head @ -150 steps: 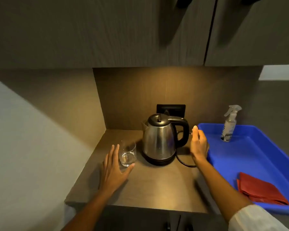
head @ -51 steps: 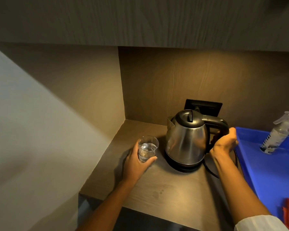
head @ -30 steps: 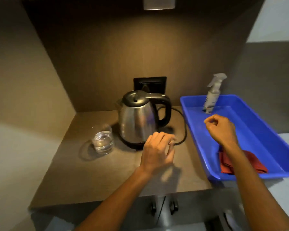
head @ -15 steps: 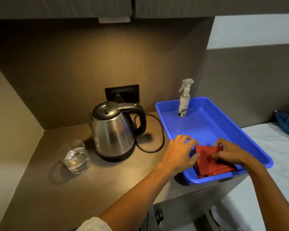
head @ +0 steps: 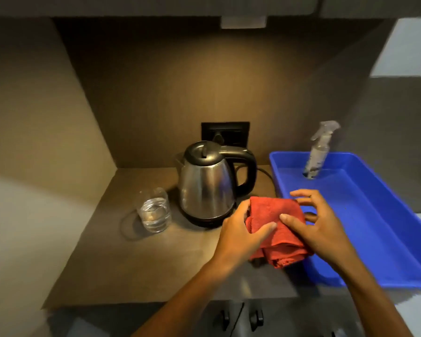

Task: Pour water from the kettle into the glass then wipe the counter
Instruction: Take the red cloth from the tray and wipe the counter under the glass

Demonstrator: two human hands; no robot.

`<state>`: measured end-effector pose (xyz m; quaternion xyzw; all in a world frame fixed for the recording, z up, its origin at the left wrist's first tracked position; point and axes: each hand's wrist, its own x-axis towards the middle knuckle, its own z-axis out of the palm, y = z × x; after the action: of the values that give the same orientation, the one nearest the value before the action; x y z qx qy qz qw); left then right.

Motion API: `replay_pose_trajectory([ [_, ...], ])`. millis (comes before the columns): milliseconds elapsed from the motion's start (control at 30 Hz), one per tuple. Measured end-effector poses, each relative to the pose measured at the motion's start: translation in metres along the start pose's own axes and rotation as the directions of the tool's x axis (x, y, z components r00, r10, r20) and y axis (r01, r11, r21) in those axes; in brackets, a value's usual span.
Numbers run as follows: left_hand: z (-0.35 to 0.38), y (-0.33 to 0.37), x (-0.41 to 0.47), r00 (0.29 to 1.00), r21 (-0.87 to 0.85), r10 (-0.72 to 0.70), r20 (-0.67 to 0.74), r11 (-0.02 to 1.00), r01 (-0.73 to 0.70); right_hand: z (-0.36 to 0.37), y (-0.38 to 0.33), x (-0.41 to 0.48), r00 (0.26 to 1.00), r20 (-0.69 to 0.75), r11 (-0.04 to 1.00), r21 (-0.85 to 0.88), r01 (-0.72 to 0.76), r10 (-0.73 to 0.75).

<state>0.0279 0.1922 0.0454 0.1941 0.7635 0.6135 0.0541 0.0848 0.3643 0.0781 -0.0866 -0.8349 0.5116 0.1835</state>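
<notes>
A steel kettle (head: 206, 184) with a black lid and handle stands on its base at the back of the brown counter (head: 136, 259). Left of it a clear glass (head: 154, 210) holds water. A folded red cloth (head: 277, 229) hangs above the counter's right part, just in front of the kettle. My left hand (head: 241, 235) grips its left side, thumb on top. My right hand (head: 319, 224) holds its right side, with the fingers partly spread over the tray's edge.
A blue tray (head: 384, 229) lies to the right of the counter, with a spray bottle (head: 319, 152) upright at its far end. A black wall socket (head: 225, 133) and the kettle's cord (head: 265, 173) sit behind the kettle. Cabinets hang overhead.
Both hands have lifted the red cloth out of the blue tray and brought it left, over the counter in front of the kettle. The kettle and glass stay put.
</notes>
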Motion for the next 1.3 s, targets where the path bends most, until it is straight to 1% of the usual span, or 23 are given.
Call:
replay_pose_trajectory([
  [33, -0.009, -0.006, -0.009, 0.999, 0.044, -0.024, -0.036, 0.999, 0.025, 0.016, 0.003, -0.003, 0.999, 0.026, 0.997, -0.069, 0.045, -0.043],
  [67, -0.020, -0.013, -0.017, 0.996, 0.089, -0.047, -0.079, 0.995, 0.054, 0.034, 0.004, -0.005, 0.997, 0.063, 0.993, -0.103, 0.059, -0.053],
  [133, -0.038, -0.025, -0.034, 0.985, 0.214, -0.087, -0.151, 0.970, 0.118, 0.064, 0.009, -0.011, 0.989, 0.148, 0.990, -0.139, 0.012, 0.009],
  [167, -0.045, -0.030, -0.042, 0.977, 0.278, -0.087, -0.197, 0.950, 0.141, 0.076, 0.012, -0.014, 0.983, 0.179, 0.978, -0.210, -0.005, 0.043],
  [200, -0.052, -0.033, -0.050, 0.966, 0.335, -0.048, -0.255, 0.933, 0.134, 0.085, 0.015, -0.018, 0.980, 0.196, 0.947, -0.320, 0.019, 0.047],
  [233, -0.063, -0.038, -0.056, 0.946, 0.388, 0.028, -0.324, 0.916, 0.106, 0.095, 0.018, -0.023, 0.976, 0.215, 0.910, -0.408, 0.074, 0.017],
  [300, -0.087, -0.046, -0.062, 0.870, 0.470, 0.200, -0.451, 0.882, 0.041, 0.109, 0.020, -0.031, 0.957, 0.284, 0.875, -0.450, 0.181, -0.052],
  [333, -0.100, -0.050, -0.061, 0.825, 0.489, 0.258, -0.503, 0.872, 0.025, 0.114, 0.022, -0.035, 0.939, 0.343, 0.866, -0.461, 0.195, -0.029],
  [367, -0.114, -0.054, -0.057, 0.791, 0.493, 0.279, -0.545, 0.869, 0.033, 0.119, 0.025, -0.039, 0.918, 0.396, 0.836, -0.509, 0.207, 0.013],
  [400, -0.127, -0.059, -0.051, 0.773, 0.484, 0.259, -0.580, 0.873, 0.070, 0.125, 0.029, -0.044, 0.906, 0.421, 0.774, -0.587, 0.235, 0.044],
  [433, -0.137, -0.062, -0.045, 0.772, 0.455, 0.204, -0.603, 0.882, 0.123, 0.131, 0.033, -0.048, 0.907, 0.419, 0.708, -0.654, 0.265, 0.047],
  [467, -0.146, -0.066, -0.038, 0.781, 0.408, 0.128, -0.612, 0.896, 0.173, 0.135, 0.034, -0.051, 0.914, 0.403, 0.661, -0.694, 0.284, 0.031],
  [500, -0.152, -0.070, -0.031, 0.794, 0.349, 0.044, -0.607, 0.912, 0.216, 0.140, 0.032, -0.054, 0.923, 0.385, 0.639, -0.713, 0.288, 0.014],
  [567, -0.159, -0.079, -0.018, 0.820, 0.245, -0.096, -0.564, 0.929, 0.277, 0.148, 0.027, -0.057, 0.930, 0.368, 0.639, -0.719, 0.275, 0.014],
  [667, -0.164, -0.088, -0.003, 0.839, 0.174, -0.194, -0.508, 0.931, 0.321, 0.165, 0.021, -0.061, 0.917, 0.398, 0.657, -0.693, 0.299, 0.002],
  [767, -0.168, -0.097, 0.003, 0.829, 0.182, -0.170, -0.533, 0.934, 0.309, 0.191, 0.010, -0.071, 0.874, 0.485, 0.682, -0.632, 0.368, -0.021],
  [867, -0.176, -0.101, 0.003, 0.824, 0.139, -0.156, -0.545, 0.952, 0.273, 0.223, -0.004, -0.072, 0.840, 0.539, 0.694, -0.585, 0.420, -0.054],
  [933, -0.189, -0.098, 0.003, 0.820, 0.087, -0.158, -0.551, 0.966, 0.245, 0.243, -0.014, -0.064, 0.832, 0.546, 0.667, -0.585, 0.461, -0.096],
  [1000, -0.205, -0.090, 0.005, 0.815, 0.079, -0.142, -0.562, 0.972, 0.223, 0.262, -0.019, -0.051, 0.833, 0.534, 0.646, -0.587, 0.489, -0.144],
  [1067, -0.222, -0.080, 0.006, 0.795, 0.129, -0.091, -0.600, 0.970, 0.208, 0.279, -0.021, -0.033, 0.852, 0.506, 0.665, -0.591, 0.456, -0.134],
  [1133, -0.238, -0.072, 0.004, 0.779, 0.173, -0.039, -0.626, 0.967, 0.188, 0.297, -0.024, -0.012, 0.881, 0.467, 0.684, -0.616, 0.391, -0.083],
  [1233, -0.254, -0.066, -0.002, 0.780, 0.203, -0.014, -0.626, 0.962, 0.180, 0.320, -0.029, 0.019, 0.916, 0.401, 0.686, -0.660, 0.307, -0.024],
  [1300, -0.260, -0.065, -0.009, 0.779, 0.226, 0.001, -0.627, 0.957, 0.181, 0.332, -0.032, 0.037, 0.922, 0.388, 0.689, -0.672, 0.272, 0.013],
])
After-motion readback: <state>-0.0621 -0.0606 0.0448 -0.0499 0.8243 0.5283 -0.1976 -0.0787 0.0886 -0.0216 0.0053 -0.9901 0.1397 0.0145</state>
